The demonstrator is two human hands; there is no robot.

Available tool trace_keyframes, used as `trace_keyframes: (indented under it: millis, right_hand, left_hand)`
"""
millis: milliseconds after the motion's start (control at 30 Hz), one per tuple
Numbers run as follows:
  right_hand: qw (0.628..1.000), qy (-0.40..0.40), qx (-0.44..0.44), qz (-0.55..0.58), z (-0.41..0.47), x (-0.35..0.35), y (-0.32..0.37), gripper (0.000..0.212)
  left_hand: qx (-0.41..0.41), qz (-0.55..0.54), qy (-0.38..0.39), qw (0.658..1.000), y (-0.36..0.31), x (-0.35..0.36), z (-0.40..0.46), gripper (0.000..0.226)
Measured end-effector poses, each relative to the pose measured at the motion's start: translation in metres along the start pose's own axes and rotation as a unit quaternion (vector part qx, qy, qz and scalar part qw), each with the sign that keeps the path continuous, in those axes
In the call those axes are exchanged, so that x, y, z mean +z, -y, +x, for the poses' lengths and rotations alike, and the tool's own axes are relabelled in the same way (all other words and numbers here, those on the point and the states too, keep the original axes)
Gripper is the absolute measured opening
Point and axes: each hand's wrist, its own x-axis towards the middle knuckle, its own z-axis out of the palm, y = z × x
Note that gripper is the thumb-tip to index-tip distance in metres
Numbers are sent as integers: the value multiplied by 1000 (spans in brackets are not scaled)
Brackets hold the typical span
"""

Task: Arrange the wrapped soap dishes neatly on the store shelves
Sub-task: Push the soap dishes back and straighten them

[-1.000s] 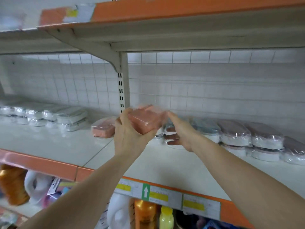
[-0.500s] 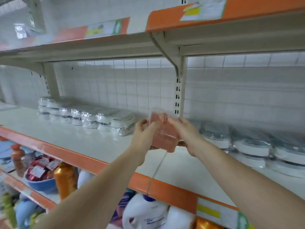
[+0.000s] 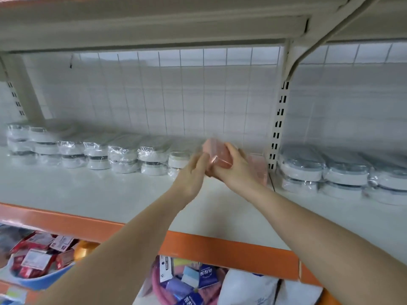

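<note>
A pink wrapped soap dish (image 3: pixel 218 154) is held above the white shelf (image 3: pixel 110 194), close to the back wall. My right hand (image 3: pixel 236 170) grips it from the right, fingers curled over its top. My left hand (image 3: pixel 193 172) touches its left edge with fairly straight, blurred fingers. A second pink wrapped dish (image 3: pixel 258 168) lies on the shelf just behind my right hand, beside the upright post. White wrapped soap dishes (image 3: pixel 123 155) stand in two-high stacks along the back to the left. Grey-lidded wrapped dishes (image 3: pixel 343 170) are stacked to the right of the post.
A slotted upright post (image 3: pixel 278 126) with a bracket divides the shelf at the right. The shelf above hangs low overhead. The orange shelf edge (image 3: pixel 198 245) runs below my arms. Under it sit a blue basin of red packets (image 3: pixel 37 260) and a pink basin of small packs (image 3: pixel 189 282).
The view swung left along the shelf. Both hands carried the pink dish down and back toward the wall, near the second pink dish. My left hand loosened to a touch on its left edge.
</note>
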Motion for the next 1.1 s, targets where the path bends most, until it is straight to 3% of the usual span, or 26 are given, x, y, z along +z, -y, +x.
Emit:
trace_keyframes:
  millis: [100,233,600,733,967,1100]
  right_hand:
    - [994,-23,18,-101,19,8,-6,84]
    - [984,-12,26,-173,41,22,-7,88]
    - [942,12,74,-328,64,50,-15,82]
    - [907,56,68,-412,59,56,-22,75]
    - [901,49,81,-423,37,41,-29,69]
    - [880,50,85,-465,40,42,-33,61]
  left_hand:
    - [43,267,-39,962,36,-9,10,41]
    - [53,386,-38,920,64,-9,24,46]
    - [121,409,-24,904,79,-5,37,47]
    - [155,390,-36,907,79,-3,34,80]
    - [160,400,-46,901,79,-1,34,55]
    - [166,411,-37,896,79,0,34,84]
